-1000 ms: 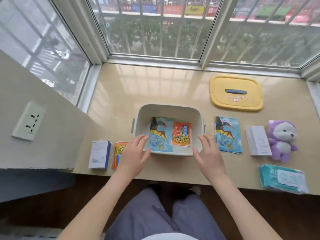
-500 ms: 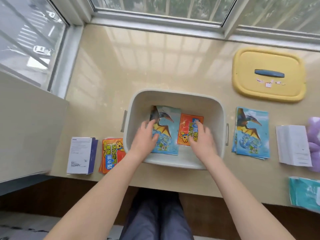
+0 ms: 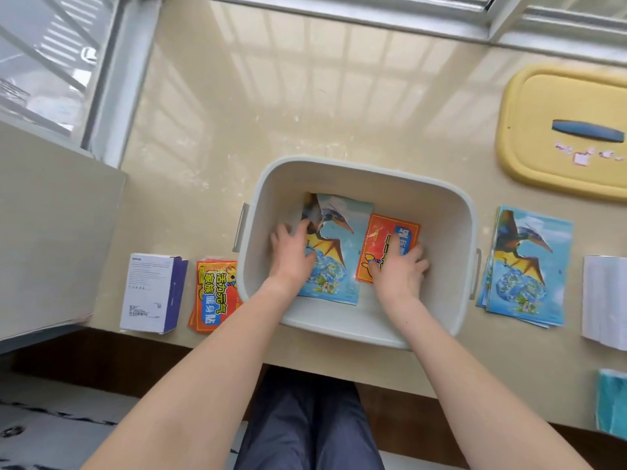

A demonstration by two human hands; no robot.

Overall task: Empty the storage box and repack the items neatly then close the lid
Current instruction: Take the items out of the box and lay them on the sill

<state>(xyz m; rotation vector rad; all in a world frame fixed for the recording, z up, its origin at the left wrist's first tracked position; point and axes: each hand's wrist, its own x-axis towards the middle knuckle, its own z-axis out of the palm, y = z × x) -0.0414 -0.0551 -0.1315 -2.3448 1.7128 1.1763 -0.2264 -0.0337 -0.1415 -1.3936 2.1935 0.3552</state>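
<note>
Both hands down in the box (image 3: 451,212), one on each item.

Left hand (image 3: 291,252) curls under the left edge of the blue booklet (image 3: 334,252), its long axis running away from the person; right hand (image 3: 398,269) lies flat on the red packet (image 3: 383,242) just beside it, grip unclear. The lid (image 3: 543,157) lies off to the far right.

A glossy beige tabletop (image 3: 305,106) carries a pale grey plastic storage box (image 3: 454,262). Left of the box lie an orange-red packet stack (image 3: 212,295) and a white-and-purple carton (image 3: 152,291). Right of it: blue pterosaur booklets (image 3: 529,266), a white booklet (image 3: 605,300), a teal pack (image 3: 612,401). Beyond those, a yellow lid (image 3: 556,96).
</note>
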